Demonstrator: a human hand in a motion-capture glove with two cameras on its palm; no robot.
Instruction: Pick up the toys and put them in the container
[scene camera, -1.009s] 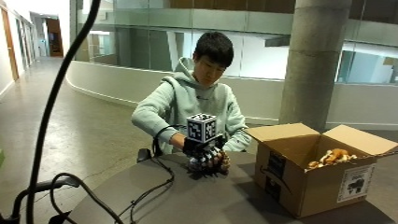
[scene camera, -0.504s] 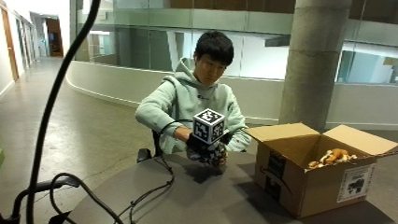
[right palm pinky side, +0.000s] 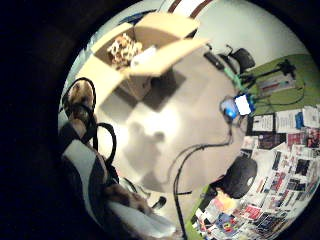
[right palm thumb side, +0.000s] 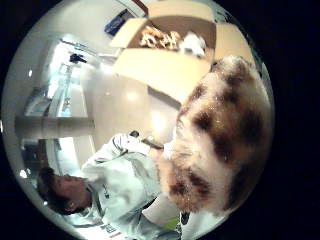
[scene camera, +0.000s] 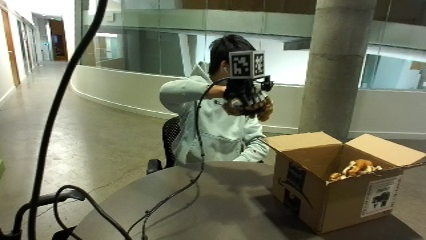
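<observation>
One cardboard box (scene camera: 336, 192) (toys (scene camera: 353, 169) inside, number unclear), one raised plush toy (scene camera: 255, 107).

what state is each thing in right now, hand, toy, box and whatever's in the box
gloved right hand: raised high above the table, fingers curled round a toy
spotted plush toy: held in that hand, off the table, not yet over the box
cardboard box: upright on the table, flaps open
toys in the box: lying inside, against one wall
table: bears the box
</observation>
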